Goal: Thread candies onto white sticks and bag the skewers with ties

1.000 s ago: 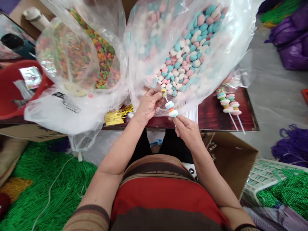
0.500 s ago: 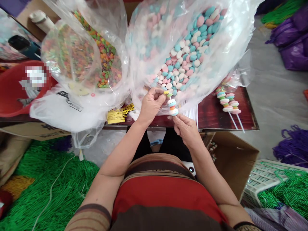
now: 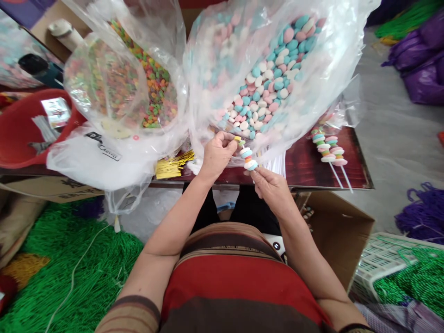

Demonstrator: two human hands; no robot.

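My right hand (image 3: 270,184) is closed round the lower end of a candy skewer (image 3: 249,159), a white stick threaded with pale blue and white sweets and an orange ring between them. Higher on the stick sits a green ring (image 3: 242,144). At its tip, the thumb and fingers of my left hand (image 3: 219,151) pinch a small yellow ring candy (image 3: 237,138); whether the stick passes through it I cannot tell. Behind both hands lies a large clear bag of pink, blue and white sweets (image 3: 258,111), its mouth facing me.
Two threaded candy skewers (image 3: 329,150) lie at the table's (image 3: 298,166) right end. Left stand a bag of small coloured rings (image 3: 157,88) and a red basin (image 3: 21,134). Yellow ties (image 3: 171,167) and white sticks (image 3: 275,164) lie near the front edge. A cardboard box (image 3: 336,231) stands below, right.
The candy skewer leans a little more to the left at its top, and my right hand has shifted slightly down and right. My left hand still pinches the yellow ring candy.
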